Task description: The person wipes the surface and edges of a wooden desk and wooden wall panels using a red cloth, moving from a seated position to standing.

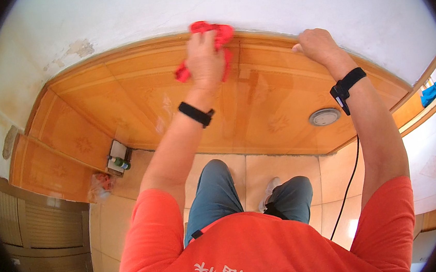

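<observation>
My left hand (205,61) presses a red cloth (224,34) against the top trim of the wooden wainscot panelling (276,92). The cloth bunches under my fingers, its loose ends showing at both sides; hand and cloth are slightly blurred. Farther right, my right hand (318,45) rests at the trim's upper edge, against the white wall (268,3). Its fingers are curled in and the thumb points left; I see nothing held in it, though the fingertips are hidden. Black straps circle both wrists, the right one with a small device.
A round grey cover (324,117) sits on the panelling below my right hand. On the floor at the left corner are a green bottle (121,163) and a plastic bag (102,186). A brown door (50,224) stands left. A black cable (349,190) hangs by my right arm.
</observation>
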Available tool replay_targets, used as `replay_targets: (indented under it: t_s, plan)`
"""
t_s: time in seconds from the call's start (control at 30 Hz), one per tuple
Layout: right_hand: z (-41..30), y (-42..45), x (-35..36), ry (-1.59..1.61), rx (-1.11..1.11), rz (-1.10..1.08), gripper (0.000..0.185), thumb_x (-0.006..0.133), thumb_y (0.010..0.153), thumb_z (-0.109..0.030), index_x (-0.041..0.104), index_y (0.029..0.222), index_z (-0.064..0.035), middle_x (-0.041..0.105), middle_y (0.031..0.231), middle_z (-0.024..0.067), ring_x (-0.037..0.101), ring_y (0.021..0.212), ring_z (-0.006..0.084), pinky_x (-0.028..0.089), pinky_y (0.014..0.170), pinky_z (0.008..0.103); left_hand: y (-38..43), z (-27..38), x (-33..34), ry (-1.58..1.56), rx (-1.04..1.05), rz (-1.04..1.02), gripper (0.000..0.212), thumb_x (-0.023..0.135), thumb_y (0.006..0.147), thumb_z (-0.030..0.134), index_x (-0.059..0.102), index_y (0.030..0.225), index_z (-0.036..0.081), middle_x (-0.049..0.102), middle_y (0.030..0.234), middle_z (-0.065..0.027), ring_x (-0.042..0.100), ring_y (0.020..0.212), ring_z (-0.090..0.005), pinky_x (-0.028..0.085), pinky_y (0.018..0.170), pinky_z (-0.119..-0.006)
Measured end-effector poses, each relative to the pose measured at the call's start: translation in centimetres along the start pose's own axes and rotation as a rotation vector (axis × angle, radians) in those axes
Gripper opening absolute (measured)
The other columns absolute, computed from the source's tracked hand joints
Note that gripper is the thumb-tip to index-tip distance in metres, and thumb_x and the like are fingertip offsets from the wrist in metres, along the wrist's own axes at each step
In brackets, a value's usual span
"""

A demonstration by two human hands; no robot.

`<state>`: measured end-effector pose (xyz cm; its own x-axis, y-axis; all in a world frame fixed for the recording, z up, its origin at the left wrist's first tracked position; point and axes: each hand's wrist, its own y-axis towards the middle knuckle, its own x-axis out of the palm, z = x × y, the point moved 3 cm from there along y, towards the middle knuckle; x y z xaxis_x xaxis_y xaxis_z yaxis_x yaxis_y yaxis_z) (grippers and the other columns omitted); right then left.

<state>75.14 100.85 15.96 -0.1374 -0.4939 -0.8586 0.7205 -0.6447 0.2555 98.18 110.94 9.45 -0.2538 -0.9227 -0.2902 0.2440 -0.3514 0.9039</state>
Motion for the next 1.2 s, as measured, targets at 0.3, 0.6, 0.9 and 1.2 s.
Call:
replay_targets:
  t_s: [0.3,0.6,0.9,1.2]
  plan:
    - [0.0,0.1,-0.3,0.054,0.009,-0.052,0.038,0.060,0.079,-0.034,0.060,0.067,0.0016,0.061,0.072,0.0192,0.058,0.070,0.0350,0.046,0.062,0.0427,0.5,-7.2,-2.6,-0.105,-0.036,0.071,0.031,0.065,0.069,0.002,0.057,0.098,0.007,0.055,0.095,-0.0160,0.051,0.092,-0.0354,0.042,0.078,-0.042]
    - [0.1,0.0,0.2,0.035,0.031,-0.021,0.039,0.061,0.078,-0.036,0.061,0.067,0.0017,0.061,0.070,0.0183,0.059,0.071,0.0345,0.047,0.062,0.0425,2.9,-22.4,-10.2,0.177,-0.331,0.278,0.023,0.065,0.076,0.012,0.056,0.095,0.004,0.055,0.091,-0.0160,0.053,0.089,-0.0343,0.043,0.076,-0.042]
    - [0.2,0.0,-0.2,-0.031,0.057,-0.068,0.040,0.060,0.079,-0.038,0.064,0.067,0.0005,0.063,0.073,0.0180,0.061,0.072,0.0332,0.048,0.063,0.0410,0.5,-6.6,-3.3,0.161,-0.092,0.088,0.030,0.062,0.070,0.004,0.053,0.099,0.008,0.053,0.092,-0.0140,0.050,0.092,-0.0349,0.043,0.076,-0.044]
    - [-0.7,0.4,-0.8,-0.028,0.045,-0.093,0.041,0.060,0.079,-0.038,0.063,0.067,0.0013,0.062,0.073,0.0178,0.060,0.072,0.0333,0.048,0.064,0.0413,0.6,-22.2,-8.5,0.102,-0.224,0.456,0.026,0.061,0.077,0.007,0.053,0.101,0.003,0.056,0.097,-0.0178,0.052,0.092,-0.0367,0.042,0.079,-0.043]
